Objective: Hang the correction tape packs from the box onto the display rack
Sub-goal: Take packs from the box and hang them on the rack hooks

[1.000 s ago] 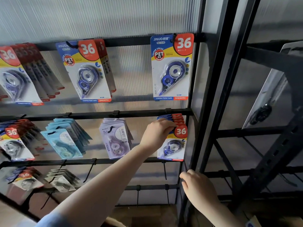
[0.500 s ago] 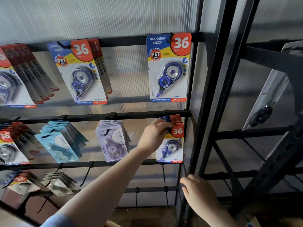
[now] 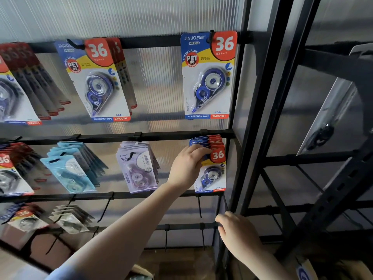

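My left hand (image 3: 188, 165) reaches up to the second rail of the black display rack (image 3: 175, 135) and holds the top left of a blue-and-red correction tape pack (image 3: 214, 172), the front one of a small stack hanging at the rail's right end. My right hand (image 3: 237, 233) grips the rack's black upright post lower down. A single matching pack (image 3: 207, 75) hangs on the top rail above. The box shows only as a brown edge (image 3: 141, 272) at the bottom.
More blue-and-red packs (image 3: 99, 81) hang on the top rail, with light-blue packs (image 3: 68, 172) and lilac packs (image 3: 137, 170) on the second rail. Bare hooks (image 3: 198, 207) stick out of the third rail. A second black frame (image 3: 323, 158) stands to the right.
The view has shifted slightly. My left hand stays on the pack stack at the second rail, and my right hand stays on the upright post.
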The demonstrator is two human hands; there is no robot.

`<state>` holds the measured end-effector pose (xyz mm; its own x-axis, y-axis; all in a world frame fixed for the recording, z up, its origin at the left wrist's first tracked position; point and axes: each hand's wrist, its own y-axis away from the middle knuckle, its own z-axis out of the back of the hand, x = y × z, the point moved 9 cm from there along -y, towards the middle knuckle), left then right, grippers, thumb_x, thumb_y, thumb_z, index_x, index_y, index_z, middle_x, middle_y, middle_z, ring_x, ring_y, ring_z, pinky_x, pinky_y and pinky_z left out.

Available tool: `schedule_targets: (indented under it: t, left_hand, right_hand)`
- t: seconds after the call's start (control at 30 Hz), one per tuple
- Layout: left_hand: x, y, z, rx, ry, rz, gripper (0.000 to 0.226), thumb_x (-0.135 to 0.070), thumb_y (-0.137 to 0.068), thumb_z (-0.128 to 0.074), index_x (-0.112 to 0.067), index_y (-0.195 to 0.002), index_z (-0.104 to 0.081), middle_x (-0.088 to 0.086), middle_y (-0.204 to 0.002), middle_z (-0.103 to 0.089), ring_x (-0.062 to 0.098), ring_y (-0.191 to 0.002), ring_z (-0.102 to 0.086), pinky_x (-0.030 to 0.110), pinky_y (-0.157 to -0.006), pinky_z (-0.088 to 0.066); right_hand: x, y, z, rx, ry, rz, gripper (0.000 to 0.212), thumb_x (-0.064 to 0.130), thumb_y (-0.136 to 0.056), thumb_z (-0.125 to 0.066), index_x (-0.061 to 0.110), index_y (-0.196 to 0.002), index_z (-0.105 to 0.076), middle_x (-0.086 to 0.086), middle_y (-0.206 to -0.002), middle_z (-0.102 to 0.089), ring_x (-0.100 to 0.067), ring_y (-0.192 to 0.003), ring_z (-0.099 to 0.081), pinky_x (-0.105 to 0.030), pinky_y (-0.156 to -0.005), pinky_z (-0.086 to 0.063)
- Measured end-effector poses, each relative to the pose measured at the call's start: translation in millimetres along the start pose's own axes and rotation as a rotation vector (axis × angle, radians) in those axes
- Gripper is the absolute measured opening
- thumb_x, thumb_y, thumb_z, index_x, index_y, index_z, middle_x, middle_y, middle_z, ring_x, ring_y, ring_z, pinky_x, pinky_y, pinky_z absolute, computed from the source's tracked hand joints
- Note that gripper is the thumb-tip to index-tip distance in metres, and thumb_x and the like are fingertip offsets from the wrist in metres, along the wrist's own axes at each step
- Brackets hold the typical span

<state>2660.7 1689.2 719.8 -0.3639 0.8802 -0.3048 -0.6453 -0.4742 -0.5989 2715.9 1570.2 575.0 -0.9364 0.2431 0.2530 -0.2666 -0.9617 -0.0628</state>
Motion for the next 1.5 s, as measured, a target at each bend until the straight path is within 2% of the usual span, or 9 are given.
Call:
schedule_targets:
  t: [0.27,0.43,0.6,0.87,1.0,1.17,1.23,1.33,1.5]
  left_hand:
    - [-3,-1,12,-0.014,-0.054,-0.064,0.026,0.002,-0.08,-0.059,-0.008,-0.103,-0.068,0.009,-0.103,-0.067,0.031,-0.093,-0.06,0.035,-0.076,-0.05]
    - [13,31,33,-0.04,-0.096,-0.043,0.025,-0.008,-0.078,-0.061,-0.01,-0.102,-0.066,0.007,-0.103,-0.064,0.029,-0.091,-0.058,0.034,-0.076,-0.048]
    - [62,98,56,0.037,-0.124,0.079,0.029,-0.005,-0.076,-0.071,-0.014,-0.103,-0.067,0.003,-0.105,-0.065,0.025,-0.098,-0.058,0.036,-0.081,-0.05]
    - [171,220,113,0.118,-0.199,0.297,0.031,-0.012,-0.073,-0.073,-0.016,-0.103,-0.068,0.002,-0.105,-0.066,0.026,-0.098,-0.06,0.038,-0.082,-0.052]
    - [244,294,133,0.15,-0.207,0.37,0.03,-0.016,-0.069,-0.074,-0.017,-0.099,-0.068,0.0,-0.101,-0.066,0.025,-0.093,-0.06,0.034,-0.079,-0.052]
    - [340,403,130,0.288,-0.199,0.477,0.032,-0.03,-0.073,-0.052,-0.016,-0.098,-0.068,0.002,-0.1,-0.067,0.028,-0.088,-0.062,0.035,-0.075,-0.054]
    - [370,447,119,0.336,-0.214,0.491,0.03,-0.026,-0.074,-0.061,-0.014,-0.1,-0.067,0.005,-0.099,-0.066,0.03,-0.09,-0.062,0.036,-0.078,-0.053]
    - [408,518,80,0.437,-0.198,0.562,0.038,-0.018,-0.07,-0.076,-0.01,-0.106,-0.065,0.01,-0.107,-0.064,0.034,-0.1,-0.059,0.041,-0.084,-0.052]
    - [462,634,-32,0.572,-0.183,0.627,0.036,-0.021,-0.081,-0.068,-0.011,-0.115,-0.061,0.01,-0.119,-0.058,0.033,-0.111,-0.052,0.041,-0.094,-0.045]
  right_hand:
    - [27,1,2,0.014,-0.018,0.033,0.01,0.017,-0.087,-0.056,0.019,-0.092,-0.064,0.002,-0.088,-0.064,-0.02,-0.084,-0.063,-0.031,-0.068,-0.049]
    - [38,0,-7,0.042,-0.04,0.059,0.023,0.02,-0.096,-0.041,0.019,-0.112,-0.058,0.003,-0.11,-0.061,-0.017,-0.103,-0.057,-0.027,-0.083,-0.045]
    - [75,-7,-27,0.061,-0.011,0.088,0.023,0.021,-0.097,-0.038,0.02,-0.111,-0.057,0.003,-0.11,-0.06,-0.016,-0.102,-0.057,-0.025,-0.079,-0.042]
    - [183,-26,-81,0.112,0.068,0.117,0.029,0.024,-0.098,-0.037,0.021,-0.122,-0.053,0.001,-0.12,-0.057,-0.018,-0.111,-0.053,-0.027,-0.09,-0.042]
    - [240,-35,-134,0.129,0.07,0.047,0.032,0.027,-0.098,-0.04,0.022,-0.128,-0.05,0.001,-0.125,-0.053,-0.017,-0.117,-0.048,-0.027,-0.093,-0.043]
    - [290,-36,-223,0.181,0.102,-0.047,0.035,0.031,-0.097,-0.041,0.024,-0.131,-0.046,0.0,-0.127,-0.052,-0.018,-0.119,-0.046,-0.028,-0.09,-0.042]
    - [298,-34,-267,0.219,0.117,-0.072,0.036,0.032,-0.097,-0.042,0.024,-0.131,-0.046,0.0,-0.127,-0.052,-0.02,-0.118,-0.048,-0.029,-0.092,-0.041]
    - [298,-24,-342,0.288,0.149,-0.088,0.035,0.032,-0.097,-0.04,0.023,-0.13,-0.047,-0.002,-0.127,-0.053,-0.021,-0.117,-0.049,-0.031,-0.093,-0.041]
    - [269,-12,-499,0.373,0.168,-0.062,0.033,0.031,-0.098,-0.038,0.022,-0.128,-0.047,-0.003,-0.126,-0.053,-0.022,-0.115,-0.05,-0.031,-0.091,-0.042]
